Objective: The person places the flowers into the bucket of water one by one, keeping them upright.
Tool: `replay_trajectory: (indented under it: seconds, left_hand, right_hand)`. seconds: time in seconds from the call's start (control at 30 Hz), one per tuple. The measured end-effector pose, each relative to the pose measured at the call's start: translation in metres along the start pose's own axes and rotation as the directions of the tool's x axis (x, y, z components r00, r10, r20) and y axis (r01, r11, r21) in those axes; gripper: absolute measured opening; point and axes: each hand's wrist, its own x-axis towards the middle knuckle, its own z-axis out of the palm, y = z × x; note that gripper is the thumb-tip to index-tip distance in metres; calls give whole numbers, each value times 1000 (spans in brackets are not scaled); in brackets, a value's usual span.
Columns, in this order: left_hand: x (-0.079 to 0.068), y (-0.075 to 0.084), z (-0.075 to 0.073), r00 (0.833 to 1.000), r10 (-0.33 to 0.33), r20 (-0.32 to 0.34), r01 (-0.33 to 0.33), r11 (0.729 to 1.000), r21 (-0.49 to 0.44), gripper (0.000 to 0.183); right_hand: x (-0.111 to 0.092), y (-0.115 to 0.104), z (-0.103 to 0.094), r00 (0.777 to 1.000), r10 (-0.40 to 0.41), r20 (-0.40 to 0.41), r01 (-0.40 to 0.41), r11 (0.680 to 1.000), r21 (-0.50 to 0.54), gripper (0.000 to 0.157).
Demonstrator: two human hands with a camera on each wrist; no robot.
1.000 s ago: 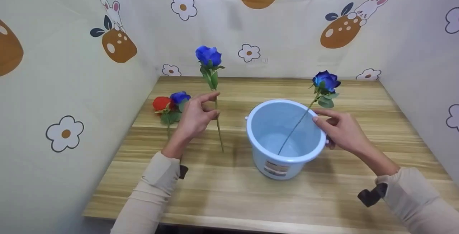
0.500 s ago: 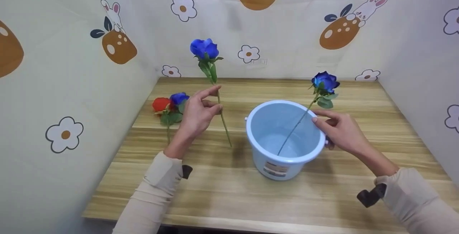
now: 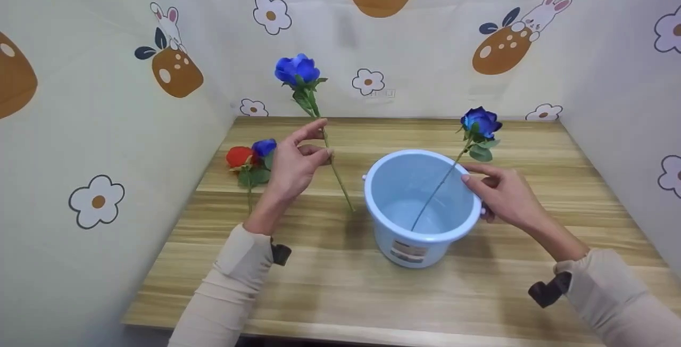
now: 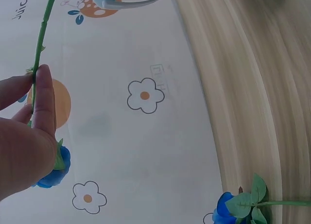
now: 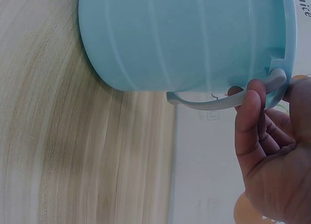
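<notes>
My left hand (image 3: 295, 166) pinches the green stem of a blue rose (image 3: 298, 70) between thumb and fingers, above the table. The bloom points up and the stem's lower end slants down toward the light-blue bucket (image 3: 436, 252), apart from it. On the bucket's right side, my right hand (image 3: 505, 195) grips the rim, thumb on top and fingers curled below near the handle (image 5: 209, 106). A second blue rose (image 3: 481, 122) leans inside the bucket, its bloom above the rim by the right hand.
A red rose (image 3: 241, 156) and another blue rose (image 3: 264, 148) lie at the left of the wooden table (image 3: 319, 294), partly behind the left hand. A patterned cloth wall (image 3: 425, 43) encloses the table at the back and sides.
My left hand has risen slightly, and its rose has tilted so the bloom moved up and left while the stem end swung right toward the bucket. The right hand still grips the bucket.
</notes>
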Motion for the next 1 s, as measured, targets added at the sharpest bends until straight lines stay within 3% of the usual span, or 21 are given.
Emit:
replay_trajectory:
  seconds: [0.2,0.4,0.8,1.0]
  left_hand:
    - [-1,4,5,999,-9,-35,5,992,-127,58]
    - [-4,8,13,999,0,-38,-6,986,-169,55]
    - [-4,7,41,998,57,-4,-57,992,-117,55]
    - [-7,7,55,989,135,53,-138,989,61,54]
  right_hand:
    - [0,1,1,1000,6,1,-6,1000,0,53]
    - [0,2,0,1000,15,5,-15,1000,-5,55]
    - [1,2,0,1000,25,3,-25,1000,-6,54]
    - [0,1,1,1000,4,-11,-4,1000,28,52]
